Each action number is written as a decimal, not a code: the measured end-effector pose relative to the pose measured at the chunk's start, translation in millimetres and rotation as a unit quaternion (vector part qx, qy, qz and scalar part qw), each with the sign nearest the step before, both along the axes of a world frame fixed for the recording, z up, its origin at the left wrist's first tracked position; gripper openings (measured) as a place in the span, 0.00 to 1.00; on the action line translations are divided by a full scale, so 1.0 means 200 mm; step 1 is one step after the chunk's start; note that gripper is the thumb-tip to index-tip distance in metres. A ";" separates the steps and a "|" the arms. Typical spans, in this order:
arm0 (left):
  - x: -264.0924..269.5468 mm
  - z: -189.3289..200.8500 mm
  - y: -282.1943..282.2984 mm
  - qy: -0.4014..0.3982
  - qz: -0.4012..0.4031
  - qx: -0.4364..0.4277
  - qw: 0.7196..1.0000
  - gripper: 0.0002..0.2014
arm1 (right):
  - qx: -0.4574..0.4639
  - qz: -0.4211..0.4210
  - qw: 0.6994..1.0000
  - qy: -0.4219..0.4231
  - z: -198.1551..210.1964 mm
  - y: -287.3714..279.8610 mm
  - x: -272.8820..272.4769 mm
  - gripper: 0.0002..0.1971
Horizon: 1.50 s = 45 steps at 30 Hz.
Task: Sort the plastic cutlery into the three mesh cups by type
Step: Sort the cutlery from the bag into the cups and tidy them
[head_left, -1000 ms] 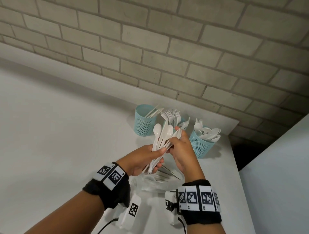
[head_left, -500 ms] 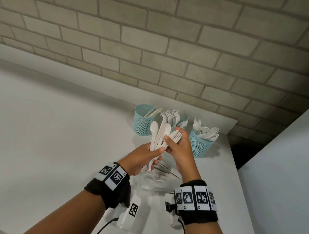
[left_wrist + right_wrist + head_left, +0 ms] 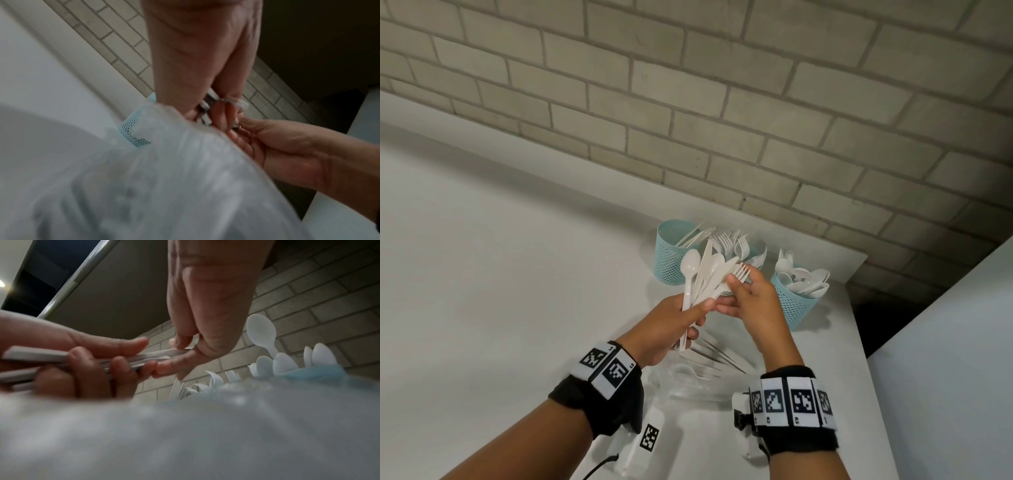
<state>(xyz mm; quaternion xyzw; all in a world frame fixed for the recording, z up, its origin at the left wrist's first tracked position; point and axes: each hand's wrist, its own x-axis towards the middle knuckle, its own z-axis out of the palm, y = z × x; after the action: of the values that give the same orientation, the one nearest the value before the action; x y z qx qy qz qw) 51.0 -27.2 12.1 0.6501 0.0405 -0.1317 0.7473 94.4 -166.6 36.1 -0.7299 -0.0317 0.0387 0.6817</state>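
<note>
Fork further out, R hand pinching, L hand clamping bundle; white counter, brick wall.

Small codes beside the black-and-white square markers on the black left wristband: "L5" legible, another blurred. On the black right wristband, tiny marks under the squares, possibly "R3", too small to confirm

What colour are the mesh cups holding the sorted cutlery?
Light blue, a pale teal, with a fine perforated mesh wall. The mesh cups show best in the head view.
</note>
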 end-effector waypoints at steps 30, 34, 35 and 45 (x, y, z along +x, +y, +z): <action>0.04 -0.02 0.08 0.027 0.040 -0.034 0.998 0.09 | -0.464 -0.164 0.855 -0.165 0.12 0.01 0.27 0.22; 0.04 -0.02 0.08 0.030 0.051 -0.032 0.998 0.12 | -0.425 -0.085 0.875 -0.215 0.18 0.06 0.19 0.17; 0.04 -0.01 0.08 0.030 0.052 -0.033 0.998 0.12 | -0.461 -0.047 0.865 -0.190 0.18 0.07 0.17 0.19; 0.02 0.01 0.09 0.039 0.018 -0.030 0.999 0.21 | -0.183 -0.044 0.976 -0.111 0.11 0.11 0.13 0.09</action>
<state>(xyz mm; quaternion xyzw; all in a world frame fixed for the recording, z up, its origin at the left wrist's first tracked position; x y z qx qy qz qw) 55.9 -8.9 13.5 0.6208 0.0776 -0.1447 0.7666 119.8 -145.3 59.0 -0.8429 -0.0674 -0.0671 0.5297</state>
